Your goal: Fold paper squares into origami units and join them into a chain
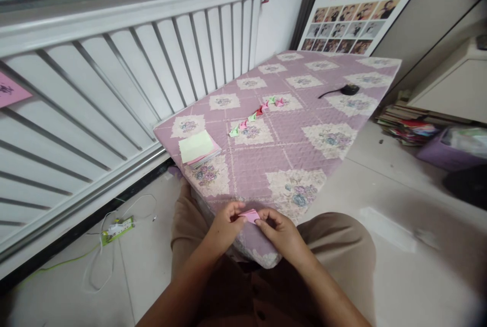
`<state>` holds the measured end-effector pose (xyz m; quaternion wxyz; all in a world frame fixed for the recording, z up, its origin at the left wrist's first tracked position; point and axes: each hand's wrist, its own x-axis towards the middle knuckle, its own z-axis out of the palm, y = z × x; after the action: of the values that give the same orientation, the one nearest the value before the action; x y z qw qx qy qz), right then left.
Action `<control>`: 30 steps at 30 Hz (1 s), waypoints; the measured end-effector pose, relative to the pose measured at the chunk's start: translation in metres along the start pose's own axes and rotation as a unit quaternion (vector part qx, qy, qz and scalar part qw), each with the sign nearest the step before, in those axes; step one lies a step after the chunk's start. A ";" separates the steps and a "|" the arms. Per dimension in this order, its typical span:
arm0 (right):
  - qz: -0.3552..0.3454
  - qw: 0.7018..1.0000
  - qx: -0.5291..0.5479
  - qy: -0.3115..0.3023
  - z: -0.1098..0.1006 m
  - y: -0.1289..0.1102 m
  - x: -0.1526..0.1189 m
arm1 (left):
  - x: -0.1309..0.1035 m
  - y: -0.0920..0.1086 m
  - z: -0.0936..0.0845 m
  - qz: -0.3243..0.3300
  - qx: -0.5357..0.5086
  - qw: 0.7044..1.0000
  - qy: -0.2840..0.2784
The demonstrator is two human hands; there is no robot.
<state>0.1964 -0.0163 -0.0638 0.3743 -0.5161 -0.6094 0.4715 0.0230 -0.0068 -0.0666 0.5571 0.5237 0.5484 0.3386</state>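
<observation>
A small folded piece of pink paper [250,216] is pinched between both hands just above the near corner of the table. My left hand [228,223] grips its left end between thumb and fingers. On its right end, my right hand [277,226] closes thumb and forefinger. Farther back on the cloth, a row of small folded paper pieces [252,117] in green, pink and red runs diagonally. To the left lies a stack of square paper sheets [197,147], pale green on top with pink and other sheets beneath.
A purple flowered cloth [289,152] covers the table. A black object with a short cord [349,89] lies at the far right. A white radiator [125,88] borders the left side. On the floor are a power strip [118,228] with cables and a purple bin [445,152].
</observation>
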 end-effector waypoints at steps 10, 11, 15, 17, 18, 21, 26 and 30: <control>0.076 0.983 0.164 -0.018 0.009 -0.013 -0.004 | -0.014 0.021 0.003 -0.061 -0.119 0.991 0.006; 0.073 0.986 0.152 -0.018 0.009 -0.015 -0.005 | -0.015 0.021 0.003 -0.055 -0.120 0.991 0.007; 0.027 0.997 0.068 -0.010 0.007 -0.023 -0.011 | -0.014 0.021 0.003 -0.045 -0.113 0.992 0.024; -0.019 1.000 0.003 -0.008 0.005 -0.027 -0.014 | -0.013 0.021 0.001 -0.046 -0.108 0.992 0.035; -0.050 0.998 -0.032 -0.006 0.004 -0.029 -0.015 | -0.013 0.022 0.001 -0.048 -0.107 0.992 0.037; -0.141 0.983 -0.115 0.003 0.003 -0.029 -0.017 | -0.014 0.023 -0.001 -0.051 -0.103 0.993 0.032; -0.175 0.975 -0.134 -0.001 0.005 -0.028 -0.018 | -0.018 0.022 -0.001 -0.070 -0.124 0.990 0.022; -0.144 0.982 -0.118 0.026 0.004 -0.032 -0.018 | -0.022 0.024 -0.002 -0.046 -0.159 0.986 0.001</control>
<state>0.1872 -0.0358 -0.0332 0.3904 -0.4752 -0.7189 0.3239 0.0219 -0.0215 -0.0373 0.6477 0.4027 0.5115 0.3958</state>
